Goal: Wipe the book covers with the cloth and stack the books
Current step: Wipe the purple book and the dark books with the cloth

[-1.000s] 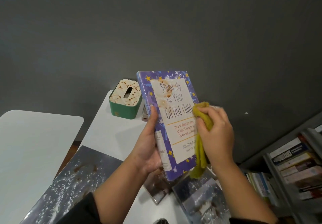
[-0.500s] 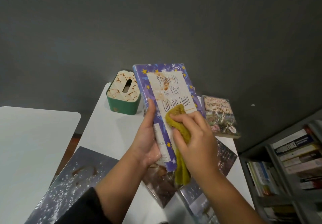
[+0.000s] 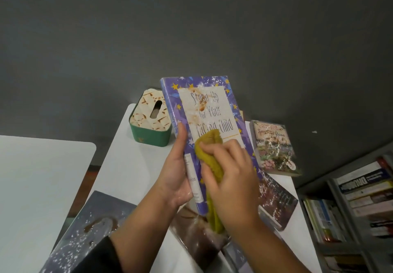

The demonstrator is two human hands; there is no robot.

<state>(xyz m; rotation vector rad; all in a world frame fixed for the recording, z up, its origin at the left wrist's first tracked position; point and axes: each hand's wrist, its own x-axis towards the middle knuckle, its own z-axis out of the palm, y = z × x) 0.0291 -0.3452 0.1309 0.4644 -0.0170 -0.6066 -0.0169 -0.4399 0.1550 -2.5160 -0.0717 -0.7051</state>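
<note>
Left grip (image 3: 177,173) clamps purple book (image 3: 204,111) spine; right grip (image 3: 231,179) presses cloth (image 3: 209,145) mid-cover.

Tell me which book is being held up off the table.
The purple starred book, gripped by the left hand; the others lie flat on the white table.

Pretty dim room overall, the white bench (image 3: 131,166) caught most of the light; edges bowed from the wide lens, lower corners soft.

Dark grey wall (image 3: 191,28), white tables (image 3: 38,187), grey bookshelf (image 3: 348,219) at right.
</note>
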